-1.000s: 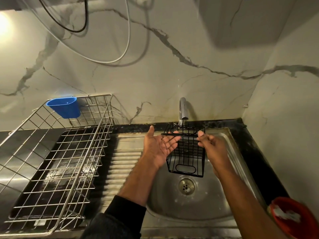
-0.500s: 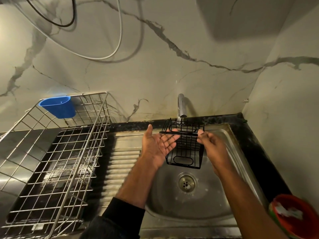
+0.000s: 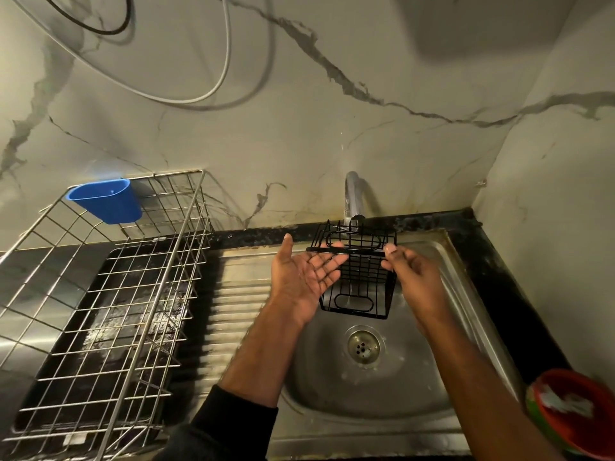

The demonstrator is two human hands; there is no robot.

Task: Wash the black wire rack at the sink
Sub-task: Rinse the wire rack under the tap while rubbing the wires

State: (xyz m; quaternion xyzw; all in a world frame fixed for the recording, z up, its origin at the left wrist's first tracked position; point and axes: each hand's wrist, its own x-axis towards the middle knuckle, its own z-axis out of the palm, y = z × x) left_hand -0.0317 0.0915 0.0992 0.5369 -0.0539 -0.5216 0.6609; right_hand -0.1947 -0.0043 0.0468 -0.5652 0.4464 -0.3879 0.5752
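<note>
Under the tap [image 3: 352,207], the black wire rack [image 3: 357,274] had barely shifted; right hand [image 3: 411,277] pinched its rim, left hand [image 3: 306,277] lay flat-open against it, rinsing apparently continuing.

Drying basket [image 3: 109,314]: silver wire, stands on the tabletop left of the basin.
Blue cup [image 3: 105,201]: hangs on the basket's back rim.
Red bowl [image 3: 579,414]: at the lower right edge, something white inside.
Cables [image 3: 186,98]: white and black, looped on the marble wall.
</note>
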